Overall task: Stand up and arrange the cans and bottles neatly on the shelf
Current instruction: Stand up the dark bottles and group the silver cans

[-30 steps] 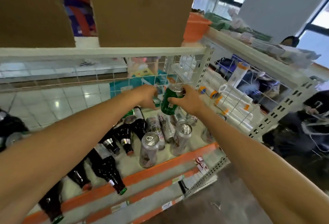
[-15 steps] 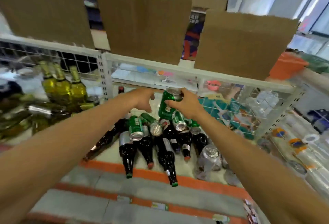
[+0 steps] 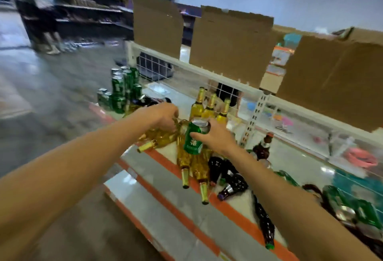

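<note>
Along the orange front lip of the shelf [image 3: 234,216], closest to the camera, dark bottles [image 3: 232,178] lie on their sides with their caps poking over the edge. Fallen yellow bottles [image 3: 186,161] sprawl just beside them, so plenty is left to stand up.

Above that heap, the right hand [image 3: 217,138] wraps its fingers and thumb round a green can [image 3: 194,138]. The can is roughly upright with its top up and is in the air, clear of the shelf, which suggests it is being carried rather than set down. The left hand [image 3: 163,115] hangs just beside it over the lying yellow bottles, fingers curled downward. Blur hides whether they hold a bottle neck or nothing.

Just behind the hands, three upright yellow bottles [image 3: 211,107] stand close together at the wire back, apparently the sorted group for that kind. Farther off, at the left end, a stack of green cans [image 3: 122,88] stands in tiers. That is probably where the held can belongs, like with like.

Cardboard boxes [image 3: 232,39] fill the tier above.
</note>
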`<action>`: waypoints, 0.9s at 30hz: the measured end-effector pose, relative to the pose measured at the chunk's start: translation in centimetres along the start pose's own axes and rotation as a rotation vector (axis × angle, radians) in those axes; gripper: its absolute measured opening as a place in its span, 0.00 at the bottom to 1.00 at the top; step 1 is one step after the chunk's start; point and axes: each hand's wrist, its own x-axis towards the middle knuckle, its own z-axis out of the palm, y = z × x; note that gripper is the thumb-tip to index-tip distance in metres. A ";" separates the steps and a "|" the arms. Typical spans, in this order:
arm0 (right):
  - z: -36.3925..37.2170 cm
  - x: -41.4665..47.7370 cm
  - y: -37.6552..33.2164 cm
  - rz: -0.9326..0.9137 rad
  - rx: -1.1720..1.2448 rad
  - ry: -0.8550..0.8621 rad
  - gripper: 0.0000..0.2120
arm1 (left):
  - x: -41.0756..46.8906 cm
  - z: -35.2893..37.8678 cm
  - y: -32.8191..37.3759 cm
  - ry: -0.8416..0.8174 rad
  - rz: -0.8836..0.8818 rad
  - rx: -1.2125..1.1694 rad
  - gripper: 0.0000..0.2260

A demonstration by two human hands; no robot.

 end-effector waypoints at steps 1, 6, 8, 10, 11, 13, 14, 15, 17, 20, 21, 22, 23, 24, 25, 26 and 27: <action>1.9 1.0 -1.6 -0.013 0.008 -0.012 0.26 | -0.7 -0.3 -2.6 0.009 -0.029 0.004 0.26; 10.1 6.1 -8.9 -0.109 -0.010 -0.083 0.27 | -4.6 -0.6 -14.2 0.035 -0.174 0.009 0.28; 12.5 7.7 -11.5 -0.145 0.020 -0.113 0.26 | -5.9 -0.3 -18.1 0.040 -0.241 -0.018 0.29; 14.7 9.3 -13.7 -0.169 0.057 -0.152 0.26 | -6.9 0.1 -21.4 0.044 -0.290 -0.059 0.30; 15.6 10.0 -14.7 -0.182 0.068 -0.173 0.26 | -7.3 0.2 -22.8 0.044 -0.310 -0.081 0.30; 17.5 11.7 -16.7 -0.206 0.074 -0.203 0.26 | -7.7 0.5 -25.0 0.048 -0.343 -0.121 0.30; 18.3 12.5 -17.6 -0.221 0.077 -0.210 0.26 | -7.8 0.6 -25.9 0.058 -0.352 -0.147 0.30; 19.0 13.4 -18.4 -0.236 0.080 -0.213 0.25 | -7.6 0.7 -26.7 0.067 -0.356 -0.172 0.30; 20.5 15.3 -19.9 -0.263 0.101 -0.218 0.24 | -7.1 0.9 -28.2 0.065 -0.360 -0.201 0.31; 22.3 18.4 -21.5 -0.286 0.117 -0.235 0.23 | -5.4 1.0 -30.5 0.068 -0.369 -0.250 0.31; 22.8 19.7 -21.8 -0.292 0.123 -0.242 0.23 | -4.6 0.9 -31.3 0.068 -0.375 -0.265 0.32; 23.2 21.0 -22.0 -0.297 0.132 -0.246 0.24 | -3.6 0.8 -32.1 0.068 -0.383 -0.282 0.32; 23.7 22.5 -22.1 -0.306 0.137 -0.248 0.24 | -2.5 0.6 -33.0 0.068 -0.394 -0.296 0.32; 24.1 24.0 -22.3 -0.315 0.138 -0.244 0.23 | -1.3 0.4 -33.8 0.070 -0.403 -0.308 0.32; 24.5 25.5 -22.3 -0.324 0.132 -0.241 0.21 | 0.1 0.2 -34.5 0.067 -0.408 -0.323 0.32; 24.7 27.1 -22.4 -0.332 0.131 -0.240 0.19 | 1.5 0.0 -35.2 0.069 -0.404 -0.336 0.30; 24.9 28.7 -22.4 -0.336 0.140 -0.238 0.16 | 3.1 -0.1 -35.9 0.076 -0.392 -0.339 0.27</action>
